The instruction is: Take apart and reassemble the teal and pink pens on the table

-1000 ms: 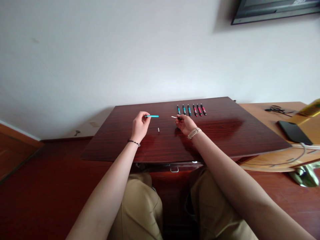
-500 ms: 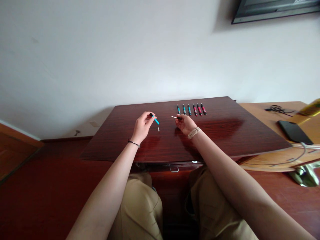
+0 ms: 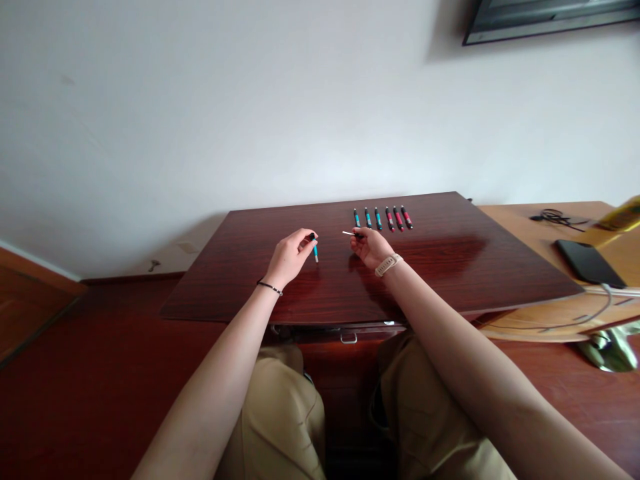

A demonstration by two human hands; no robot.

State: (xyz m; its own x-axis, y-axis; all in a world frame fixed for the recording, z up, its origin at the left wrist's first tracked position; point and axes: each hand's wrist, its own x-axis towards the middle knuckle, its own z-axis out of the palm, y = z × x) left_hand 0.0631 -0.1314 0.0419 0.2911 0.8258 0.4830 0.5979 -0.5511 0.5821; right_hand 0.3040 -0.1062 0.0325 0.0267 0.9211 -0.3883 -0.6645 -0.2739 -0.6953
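Observation:
My left hand (image 3: 293, 255) pinches a blue pen barrel (image 3: 315, 251) by its black end, pointing it down at the table. At the barrel's lower end shows a small white piece (image 3: 317, 260); whether the two are joined I cannot tell. To the right, my right hand (image 3: 369, 247) is closed on a black pen part (image 3: 359, 235) with a thin white stick (image 3: 347, 233) jutting out to the left. Beyond that hand, three blue pens (image 3: 367, 218) and three red pens (image 3: 398, 218) lie in a row.
All this is on a dark brown wooden table (image 3: 250, 293). On a lighter desk (image 3: 510, 223) at the right are a black phone (image 3: 590, 262), a coiled black cable (image 3: 556, 217) and a yellow package (image 3: 621, 217). A wall stands behind, with a screen (image 3: 550, 20) at upper right.
My left hand has turned the blue barrel from slanted to nearly upright and brought it over the small white piece. The right hand stays in place.

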